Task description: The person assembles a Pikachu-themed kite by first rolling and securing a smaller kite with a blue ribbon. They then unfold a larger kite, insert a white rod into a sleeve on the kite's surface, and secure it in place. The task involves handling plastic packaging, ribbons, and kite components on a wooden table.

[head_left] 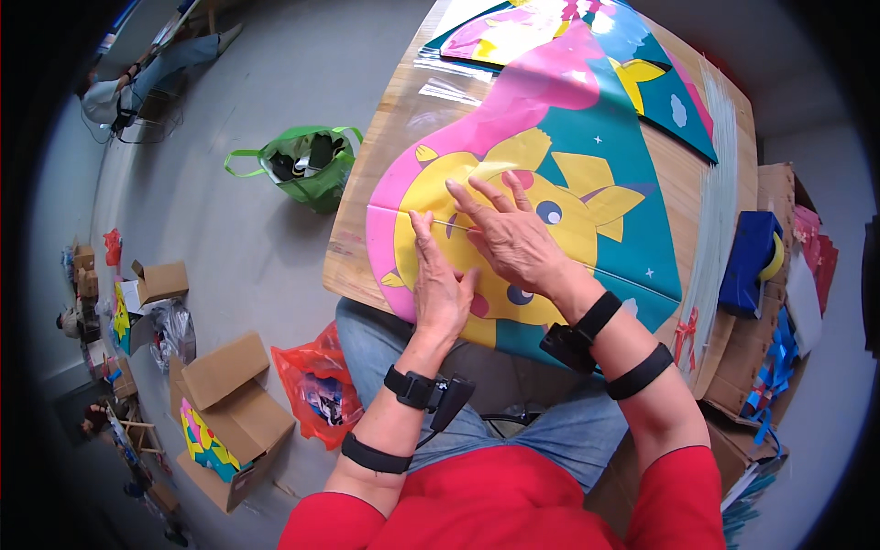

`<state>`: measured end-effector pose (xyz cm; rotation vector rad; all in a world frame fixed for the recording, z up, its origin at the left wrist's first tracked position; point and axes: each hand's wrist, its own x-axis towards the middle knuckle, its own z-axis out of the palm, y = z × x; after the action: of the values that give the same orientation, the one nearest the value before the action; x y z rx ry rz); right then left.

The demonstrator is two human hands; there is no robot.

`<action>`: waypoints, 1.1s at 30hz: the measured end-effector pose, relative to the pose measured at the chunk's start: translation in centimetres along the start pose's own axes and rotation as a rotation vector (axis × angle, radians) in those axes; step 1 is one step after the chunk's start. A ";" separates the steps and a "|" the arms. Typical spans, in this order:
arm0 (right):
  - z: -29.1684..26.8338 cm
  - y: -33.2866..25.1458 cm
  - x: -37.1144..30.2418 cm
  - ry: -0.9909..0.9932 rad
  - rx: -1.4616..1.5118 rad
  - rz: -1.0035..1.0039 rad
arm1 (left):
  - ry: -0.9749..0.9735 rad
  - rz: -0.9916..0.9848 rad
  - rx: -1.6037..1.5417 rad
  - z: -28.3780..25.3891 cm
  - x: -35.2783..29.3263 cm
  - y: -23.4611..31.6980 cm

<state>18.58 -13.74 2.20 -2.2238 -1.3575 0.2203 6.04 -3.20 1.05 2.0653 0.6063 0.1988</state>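
A large printed kite sail (486,321) in pink, yellow and teal, bearing a yellow cartoon animal, lies spread on the wooden table (344,261). A straight crease crosses it. My left hand (442,291) rests on the sail, fingers stretched out and thumb apart. Its fingertips touch one end of a thin, pale rod (447,224). The rod's other end disappears beneath my right hand (518,240), which lies over the cartoon face with fingers spread. Whether my right thumb grips the rod is hidden.
More folded kite sails (678,105) lie at the table's far end. A bundle of thin, clear rods (720,202) runs along its right edge, near a blue tape dispenser (747,266). Left on the floor are a green bag (321,183), a red plastic bag (312,367) and an open carton (229,376).
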 end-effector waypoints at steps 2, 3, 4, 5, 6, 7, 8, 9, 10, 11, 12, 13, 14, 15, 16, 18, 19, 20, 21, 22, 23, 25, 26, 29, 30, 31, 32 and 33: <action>0.5 0.1 0.3 0.001 -0.048 0.078 | -0.006 -0.006 0.004 -0.1 0.0 0.2; 0.2 1.0 0.8 0.035 -0.075 0.152 | -0.006 -0.006 0.009 -0.1 0.0 0.3; -0.1 1.8 1.2 0.068 -0.101 0.226 | -0.006 -0.005 0.013 -0.1 0.1 0.5; -0.5 2.6 1.3 0.130 -0.070 0.251 | -0.008 -0.004 0.015 -0.1 0.0 0.8; -1.0 3.5 1.2 0.194 -0.040 0.278 | -0.008 -0.011 0.018 -0.2 0.0 1.0; -1.6 4.3 0.6 0.255 -0.020 0.311 | -0.015 -0.016 0.010 -0.2 0.1 1.2; -3.1 4.0 -0.1 0.350 0.038 0.296 | -0.015 -0.026 0.001 -0.3 0.1 1.3; -4.5 3.6 -1.5 0.414 0.035 0.313 | -0.017 -0.040 0.000 -0.3 0.2 1.3; -5.8 3.0 -3.3 0.477 0.029 0.325 | -0.016 -0.055 -0.004 -0.5 0.1 1.2; -6.7 2.6 -5.4 0.541 0.023 0.341 | -0.020 -0.068 -0.007 -0.5 0.1 1.2; -7.4 2.3 -8.0 0.601 0.002 0.391 | -0.021 -0.070 -0.010 -0.5 0.1 1.5; -8.0 2.0 -10.7 0.662 -0.017 0.438 | -0.014 -0.063 -0.010 -0.5 0.1 1.6; -7.9 1.9 -13.6 0.665 -0.056 0.468 | -0.009 -0.055 -0.006 -0.3 0.1 1.5; -7.7 1.7 -16.5 0.667 -0.103 0.506 | -0.013 -0.045 -0.009 0.0 0.1 1.4; -7.5 0.7 -18.8 0.641 -0.077 0.572 | -0.012 -0.035 -0.012 0.0 0.1 1.1; -6.4 -0.6 -22.8 0.586 -0.097 0.614 | -0.014 -0.015 -0.024 0.2 0.2 0.3; -5.7 -0.8 -24.7 0.552 -0.133 0.590 | -0.016 -0.007 -0.024 0.3 0.2 0.1; -5.3 -1.0 -26.1 0.556 -0.138 0.635 | -0.013 -0.023 -0.017 0.2 0.2 0.2; -4.9 -1.0 -27.2 0.565 -0.132 0.679 | -0.007 -0.036 0.000 0.1 0.2 0.2; -4.6 -0.8 -28.0 0.657 -0.082 0.738 | -0.019 -0.028 0.016 0.0 0.3 0.3; -4.8 -0.7 -28.6 0.728 -0.039 0.823 | -0.029 -0.022 0.032 0.1 0.3 0.3; -5.0 0.1 -28.9 0.872 0.069 0.980 | -0.034 -0.013 0.060 0.0 0.4 0.0; -4.9 0.9 -29.1 0.869 0.016 0.968 | -0.029 -0.009 0.069 -0.2 0.5 -0.2; -4.8 2.2 -28.1 0.890 -0.014 0.997 | -0.039 -0.027 0.079 -0.2 0.3 0.1; -4.7 2.3 -27.9 0.867 0.015 1.023 | -0.045 -0.023 0.077 -0.3 0.4 -0.3; -4.5 2.6 -27.6 0.860 -0.026 1.007 | -0.046 -0.023 0.073 -0.3 0.4 -0.4; -4.2 2.9 -27.4 0.852 -0.065 0.990 | -0.047 -0.032 0.062 -0.3 0.4 -0.4; -4.0 3.1 -27.3 0.843 -0.104 0.973 | -0.051 -0.021 0.059 -0.2 0.5 -0.6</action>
<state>9.37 -39.89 0.54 -2.4287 0.1847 -0.4289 6.20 -2.54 0.66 2.1139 0.6085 0.1169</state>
